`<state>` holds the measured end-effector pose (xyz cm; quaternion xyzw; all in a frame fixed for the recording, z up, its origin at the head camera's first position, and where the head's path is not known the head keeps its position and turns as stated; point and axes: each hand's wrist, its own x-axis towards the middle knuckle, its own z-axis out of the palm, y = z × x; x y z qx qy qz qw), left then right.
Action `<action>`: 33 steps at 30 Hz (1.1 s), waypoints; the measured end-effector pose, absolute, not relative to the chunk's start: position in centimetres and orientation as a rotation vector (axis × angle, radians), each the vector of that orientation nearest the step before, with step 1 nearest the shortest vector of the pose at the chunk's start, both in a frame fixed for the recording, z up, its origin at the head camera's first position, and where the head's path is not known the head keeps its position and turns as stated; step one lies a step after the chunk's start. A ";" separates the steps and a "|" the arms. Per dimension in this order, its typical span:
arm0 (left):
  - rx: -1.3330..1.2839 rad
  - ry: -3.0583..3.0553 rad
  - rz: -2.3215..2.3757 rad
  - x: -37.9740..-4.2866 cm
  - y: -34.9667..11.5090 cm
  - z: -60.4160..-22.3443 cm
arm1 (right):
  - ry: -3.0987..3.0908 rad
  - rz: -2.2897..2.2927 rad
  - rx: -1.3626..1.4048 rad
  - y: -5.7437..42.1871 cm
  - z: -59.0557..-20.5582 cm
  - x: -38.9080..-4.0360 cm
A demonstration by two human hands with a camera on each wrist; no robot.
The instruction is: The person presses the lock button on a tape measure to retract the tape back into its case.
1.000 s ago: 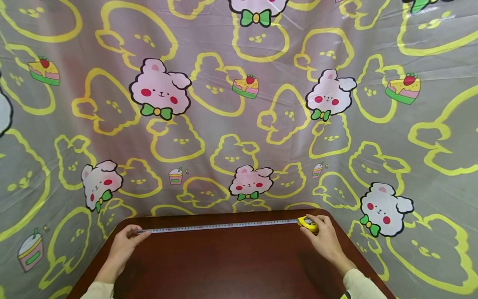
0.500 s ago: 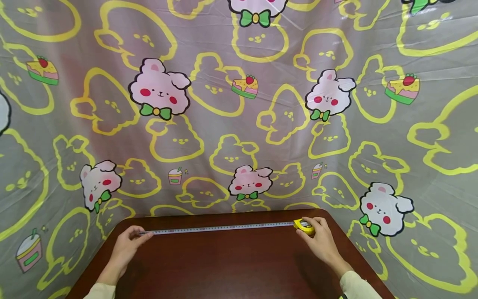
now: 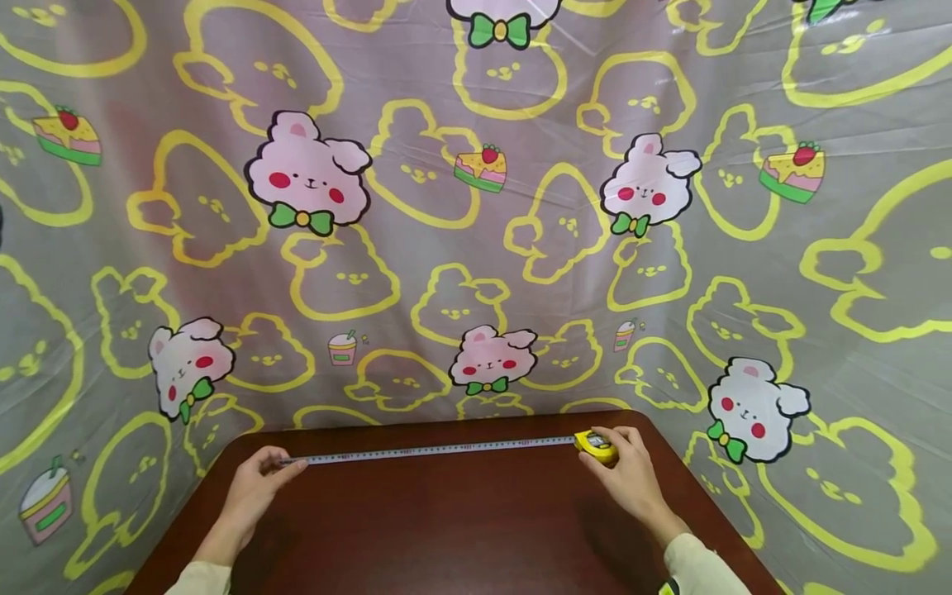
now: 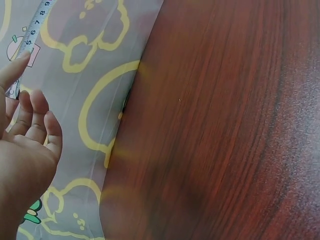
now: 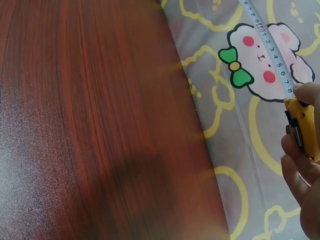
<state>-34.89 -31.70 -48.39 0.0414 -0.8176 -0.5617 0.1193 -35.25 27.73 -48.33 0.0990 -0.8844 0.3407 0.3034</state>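
A yellow tape measure (image 3: 595, 447) has its white blade (image 3: 439, 450) pulled out in a nearly straight line between the two hands. The left hand (image 3: 256, 487) pinches the blade's end between thumb and fingers; in the left wrist view that hand (image 4: 27, 145) has its other fingers loosely bent, with the numbers 5 to 9 showing beyond the thumb. My right hand (image 3: 628, 475) grips the case, its thumb at the near side. In the right wrist view the yellow case (image 5: 302, 127) is partly cut off by the frame edge, and the blade leaves its top. The blade appears held above the table.
Below the hands is a dark red-brown wooden table (image 3: 446, 529) with rounded far corners. A grey curtain (image 3: 416, 248) printed with yellow outlines and white rabbits hangs close around its back and sides. Shadows of the hands fall on the tabletop.
The right hand has moved left with the case, and the left hand slightly right, so the stretch of blade between them is shorter. The head view has shifted a little.
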 end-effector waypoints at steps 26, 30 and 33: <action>0.066 -2.350 -1.636 -35.0 -30.7 -48.6 | -2.344 0.933 0.240 27.0 -48.3 -35.6; 0.074 -2.357 -1.636 -35.0 -30.5 -48.6 | -2.347 0.939 0.240 26.8 -48.3 -35.5; 0.082 -2.350 -1.650 -34.9 -30.3 -48.8 | -2.356 0.941 0.246 26.6 -48.2 -35.4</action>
